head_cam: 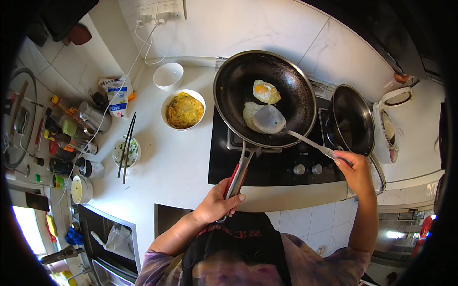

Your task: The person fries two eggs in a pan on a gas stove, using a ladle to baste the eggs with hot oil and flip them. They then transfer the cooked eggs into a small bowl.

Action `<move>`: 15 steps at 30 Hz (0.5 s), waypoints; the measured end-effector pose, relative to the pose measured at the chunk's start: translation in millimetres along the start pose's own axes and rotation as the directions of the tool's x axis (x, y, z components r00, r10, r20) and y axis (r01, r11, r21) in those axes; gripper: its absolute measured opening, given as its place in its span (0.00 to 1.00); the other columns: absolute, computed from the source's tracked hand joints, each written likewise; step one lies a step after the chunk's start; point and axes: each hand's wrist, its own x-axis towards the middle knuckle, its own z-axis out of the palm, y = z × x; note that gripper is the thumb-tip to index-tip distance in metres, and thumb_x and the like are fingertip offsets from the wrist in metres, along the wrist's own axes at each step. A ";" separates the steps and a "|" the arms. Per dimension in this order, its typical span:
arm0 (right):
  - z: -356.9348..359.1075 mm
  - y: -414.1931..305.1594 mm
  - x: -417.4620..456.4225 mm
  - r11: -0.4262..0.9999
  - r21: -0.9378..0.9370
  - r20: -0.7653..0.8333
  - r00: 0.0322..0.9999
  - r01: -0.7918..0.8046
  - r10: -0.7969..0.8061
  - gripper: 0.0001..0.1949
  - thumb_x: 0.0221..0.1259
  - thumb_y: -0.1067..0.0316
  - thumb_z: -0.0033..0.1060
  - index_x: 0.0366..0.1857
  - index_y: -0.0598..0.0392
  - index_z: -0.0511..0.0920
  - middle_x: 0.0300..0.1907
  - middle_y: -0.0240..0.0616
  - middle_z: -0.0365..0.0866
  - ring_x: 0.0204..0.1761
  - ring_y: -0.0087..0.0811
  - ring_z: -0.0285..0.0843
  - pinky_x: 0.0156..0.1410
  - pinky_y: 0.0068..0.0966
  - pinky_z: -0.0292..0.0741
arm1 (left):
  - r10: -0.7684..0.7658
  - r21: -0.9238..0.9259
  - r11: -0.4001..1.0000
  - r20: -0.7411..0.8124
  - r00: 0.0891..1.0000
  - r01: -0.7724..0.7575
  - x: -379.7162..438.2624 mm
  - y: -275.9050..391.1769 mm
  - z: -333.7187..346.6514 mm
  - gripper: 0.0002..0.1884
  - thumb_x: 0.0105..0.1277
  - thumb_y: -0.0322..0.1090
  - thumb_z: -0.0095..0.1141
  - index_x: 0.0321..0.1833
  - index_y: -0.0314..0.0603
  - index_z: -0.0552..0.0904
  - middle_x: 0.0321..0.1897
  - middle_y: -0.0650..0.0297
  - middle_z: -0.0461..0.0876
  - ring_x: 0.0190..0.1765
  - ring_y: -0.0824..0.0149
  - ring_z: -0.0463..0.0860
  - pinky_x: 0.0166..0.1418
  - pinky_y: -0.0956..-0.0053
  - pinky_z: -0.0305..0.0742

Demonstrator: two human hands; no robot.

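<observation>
My left hand [220, 202] grips the metal and red handle of a large dark wok [293, 82] over the cooktop. In my right hand [354, 171] is the handle of a metal spatula [270, 119], its blade down in the wok. A fried egg [266, 92] with the yolk showing lies near the middle of the wok. A second egg [250, 111] is partly hidden by the blade, so I cannot tell whether the blade is over or under it. Left of the wok, a white bowl [201, 119] holds cooked egg with browned patches.
A second pan [368, 125] sits right of the wok, beside an open rice cooker [393, 150]. On the left counter are an empty white bowl [168, 77], chopsticks [127, 148] across a bowl with green bits, and several bottles [62, 150]. A sink [134, 236] is at lower left.
</observation>
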 end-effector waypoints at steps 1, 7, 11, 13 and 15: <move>-0.5 -1.1 0.4 1.000 -0.026 0.013 1.000 0.010 -0.009 0.11 0.58 0.76 0.64 0.44 0.62 0.84 0.35 0.38 0.87 0.36 0.20 0.81 0.44 0.19 0.75 | 0.000 0.004 1.000 0.003 1.000 0.000 0.0 0.7 -0.2 0.20 0.70 0.35 0.59 0.59 0.36 0.69 0.28 0.67 0.73 0.24 0.75 0.74 0.28 0.80 0.71; -6.3 -3.6 5.7 0.999 -0.038 0.060 0.998 0.023 -0.021 0.11 0.58 0.75 0.65 0.44 0.62 0.84 0.35 0.38 0.88 0.37 0.21 0.82 0.45 0.19 0.76 | 0.001 -0.007 1.000 0.012 1.000 -0.001 0.2 0.0 -1.2 0.19 0.70 0.35 0.59 0.58 0.35 0.69 0.28 0.67 0.73 0.25 0.75 0.74 0.29 0.80 0.72; -6.8 13.8 5.9 1.000 0.027 0.066 0.998 -0.004 0.002 0.11 0.58 0.76 0.65 0.45 0.63 0.84 0.35 0.36 0.88 0.37 0.19 0.80 0.45 0.18 0.75 | -0.006 -0.015 1.000 0.022 1.000 0.007 -0.4 2.1 -1.0 0.19 0.70 0.35 0.58 0.58 0.35 0.69 0.28 0.67 0.73 0.25 0.75 0.74 0.29 0.79 0.72; -5.7 11.3 5.3 0.999 0.030 0.075 0.996 -0.040 0.038 0.11 0.58 0.76 0.64 0.45 0.63 0.84 0.35 0.35 0.88 0.37 0.18 0.79 0.45 0.17 0.75 | 0.003 -0.032 0.999 0.025 1.000 -0.003 0.2 1.6 -0.9 0.21 0.70 0.36 0.59 0.58 0.34 0.68 0.27 0.67 0.72 0.25 0.76 0.73 0.28 0.80 0.72; -9.7 7.5 5.9 0.999 0.023 0.066 0.997 -0.027 0.026 0.11 0.59 0.76 0.64 0.45 0.63 0.84 0.35 0.34 0.87 0.37 0.18 0.79 0.45 0.17 0.75 | 0.005 -0.031 1.000 0.023 1.000 -0.004 0.9 1.6 -1.3 0.22 0.69 0.37 0.59 0.58 0.33 0.67 0.27 0.67 0.72 0.24 0.76 0.73 0.28 0.80 0.72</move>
